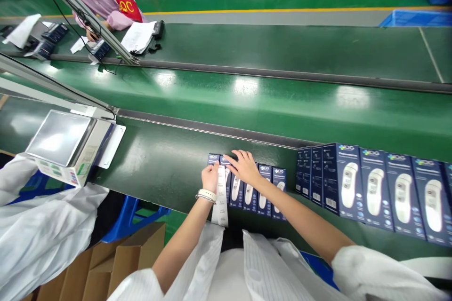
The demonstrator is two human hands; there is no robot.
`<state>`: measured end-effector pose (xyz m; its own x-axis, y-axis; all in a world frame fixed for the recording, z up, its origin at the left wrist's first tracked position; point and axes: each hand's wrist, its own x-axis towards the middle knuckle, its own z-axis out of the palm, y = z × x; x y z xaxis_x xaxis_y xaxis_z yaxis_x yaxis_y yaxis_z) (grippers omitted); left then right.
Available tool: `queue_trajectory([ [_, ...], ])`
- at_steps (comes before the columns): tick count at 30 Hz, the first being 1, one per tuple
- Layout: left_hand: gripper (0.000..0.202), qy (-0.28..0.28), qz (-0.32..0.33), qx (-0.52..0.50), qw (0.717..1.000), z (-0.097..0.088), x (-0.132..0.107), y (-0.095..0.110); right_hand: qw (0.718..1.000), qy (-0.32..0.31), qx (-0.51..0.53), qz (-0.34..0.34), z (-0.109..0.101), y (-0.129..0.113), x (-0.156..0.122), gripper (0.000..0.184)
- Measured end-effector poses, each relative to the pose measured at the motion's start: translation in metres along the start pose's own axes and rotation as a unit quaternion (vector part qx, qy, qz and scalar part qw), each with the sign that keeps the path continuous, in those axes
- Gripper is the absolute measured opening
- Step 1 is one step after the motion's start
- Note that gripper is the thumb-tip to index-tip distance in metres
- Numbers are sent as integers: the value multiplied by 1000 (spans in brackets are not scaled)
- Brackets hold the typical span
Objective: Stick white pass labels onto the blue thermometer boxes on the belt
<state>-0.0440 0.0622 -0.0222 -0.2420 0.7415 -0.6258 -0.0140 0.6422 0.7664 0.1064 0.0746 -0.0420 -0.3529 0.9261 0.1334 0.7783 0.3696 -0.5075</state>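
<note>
My left hand (209,178) is closed on the top of a white label strip (221,202), which hangs down past my wrist toward my lap. Small dark print marks run along the strip. My right hand (245,167) reaches over the tops of a short row of dark blue thermometer boxes (250,198), its fingers stretched out and its thumb close to the left fingers. Whether a label is under the right fingertips cannot be seen. The boxes stand side by side, each with a white thermometer pictured on the front; my hands hide parts of the leftmost ones.
More thermometer boxes (376,193) stand in rows on the right. To the left, a white-sleeved co-worker (38,225) is beside a box with a shiny grey top (63,136). Cardboard cartons (116,263) and a blue stool (130,218) are below. Across the aisle, a person in pink (106,4) handles boxes.
</note>
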Motion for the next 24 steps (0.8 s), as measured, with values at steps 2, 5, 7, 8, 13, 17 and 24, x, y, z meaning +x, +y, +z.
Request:
queue_trajectory([
  [2,42,-5,19,-6,1000,-4,-5,2,1000,1,24,11,1,5,12,31],
  [5,45,-27,54,-9,998,-5,-13,7,996,16,76,47,-2,4,21,31],
  [7,44,-48,82,-5,995,-4,-20,11,988,36,123,84,-6,-4,17,32],
  [8,43,-58,98,0,994,-4,-23,13,982,44,151,102,-9,-10,11,32],
  [13,39,-88,174,35,980,-1,-42,17,941,41,303,147,-16,-41,-22,27],
  [17,23,-106,222,62,967,0,-53,18,911,39,375,165,-19,-46,-33,22],
  [24,28,-130,263,92,952,0,-60,17,901,26,401,164,-39,-44,-41,18],
])
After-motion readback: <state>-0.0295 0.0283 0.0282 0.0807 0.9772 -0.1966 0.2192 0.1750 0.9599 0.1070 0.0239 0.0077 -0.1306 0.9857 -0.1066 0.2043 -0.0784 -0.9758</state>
